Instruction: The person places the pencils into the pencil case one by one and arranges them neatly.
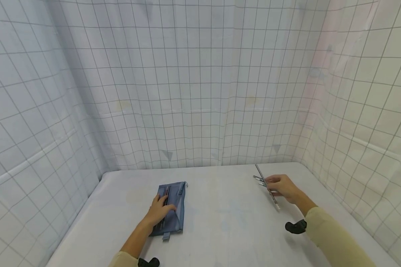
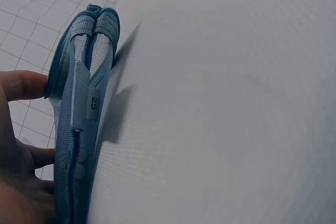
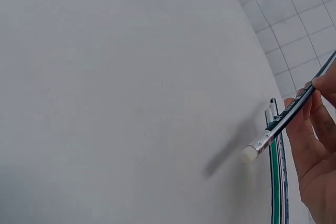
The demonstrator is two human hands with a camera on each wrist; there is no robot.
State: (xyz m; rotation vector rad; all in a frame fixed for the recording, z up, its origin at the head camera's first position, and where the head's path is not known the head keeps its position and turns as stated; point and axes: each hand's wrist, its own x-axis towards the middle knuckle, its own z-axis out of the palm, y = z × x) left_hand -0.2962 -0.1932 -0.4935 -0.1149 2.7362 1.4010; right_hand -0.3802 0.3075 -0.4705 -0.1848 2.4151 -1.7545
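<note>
On the left of the table lies a blue zip pencil pouch (image 1: 174,222). My left hand (image 1: 156,214) rests on it with spread fingers; the left wrist view shows fingertips touching the side of the pouch (image 2: 65,150). Several thin dark pencils (image 1: 167,190) show along the pouch, partly under the hand; whether they lie inside or on top I cannot tell. At the right, my right hand (image 1: 284,188) pinches a dark striped pencil (image 3: 290,113) with a white eraser, tilted above the table. Beneath it, more pencils (image 3: 275,182), one green, lie close to the fingers.
A white cloth covers the table (image 1: 220,215). White grid-patterned curtains (image 1: 200,92) stand at the back and both sides. A black device (image 1: 296,226) sits at the right wrist, and another (image 1: 149,262) at the left wrist.
</note>
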